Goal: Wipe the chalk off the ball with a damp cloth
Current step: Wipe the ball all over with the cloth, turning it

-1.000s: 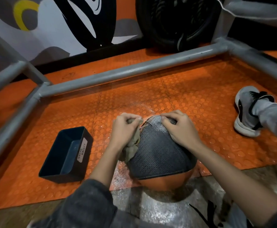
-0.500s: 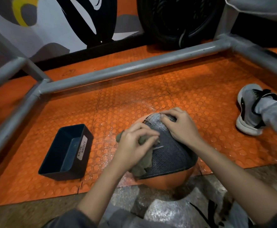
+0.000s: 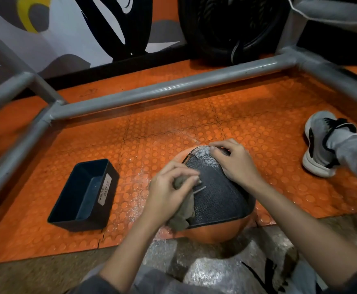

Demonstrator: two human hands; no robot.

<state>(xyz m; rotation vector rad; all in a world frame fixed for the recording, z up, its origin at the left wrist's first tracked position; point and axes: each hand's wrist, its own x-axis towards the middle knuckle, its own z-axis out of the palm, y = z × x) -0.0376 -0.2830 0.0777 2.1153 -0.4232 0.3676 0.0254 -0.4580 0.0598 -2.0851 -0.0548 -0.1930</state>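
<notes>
Mid-wipe: left hand [image 3: 169,187] pinches bunched olive damp cloth [image 3: 181,218] against round black-and-orange textured ball [image 3: 218,198] on orange studded floor mat [image 3: 173,128] — right hand [image 3: 237,164] clamps ball top. Risk: hard stroke, wet mat — ball likely skids, rolls free.

The dark plastic box [image 3: 82,224] sits left of the round black-and-orange ball [image 3: 220,198] on the bumpy orange floor mat [image 3: 173,128]. The grey shoe [image 3: 317,143] is far right.

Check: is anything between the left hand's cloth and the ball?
Nothing visible. The left hand holds the cloth straight against the ball; the right hand holds the ball's top, clear of that patch. The waste basket sits apart on the left.
</notes>
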